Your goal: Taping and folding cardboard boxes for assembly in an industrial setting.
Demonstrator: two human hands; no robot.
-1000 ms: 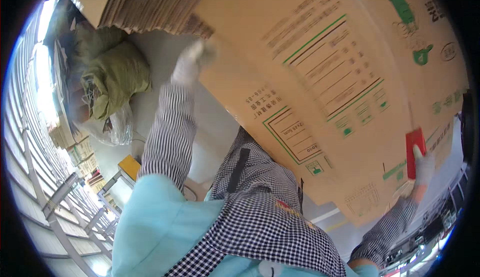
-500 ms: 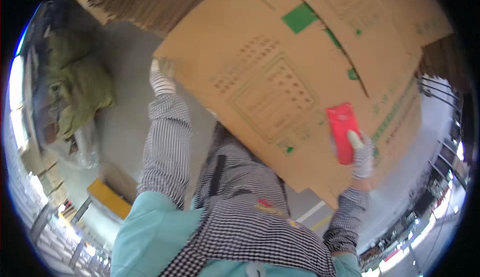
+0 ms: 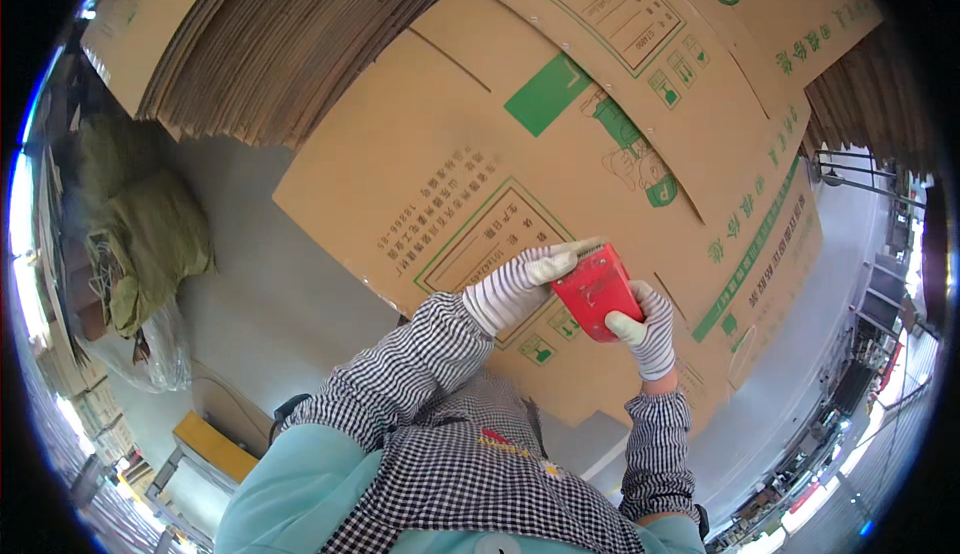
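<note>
While both checked sleeves reach forward and bend inward, the gloved left hand and right hand meet; each grip is closed around the red tape dispenser, held against the flat printed cardboard carton.

Matt brown corrugated cardboard sheet bore green print; the red tape dispenser looked glossy plastic; both gloves were knitted cloth.

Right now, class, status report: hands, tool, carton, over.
Both hands gloved: left hand and right hand on red tape dispenser. Dispenser against flattened cardboard carton. Nothing in the way.
</note>
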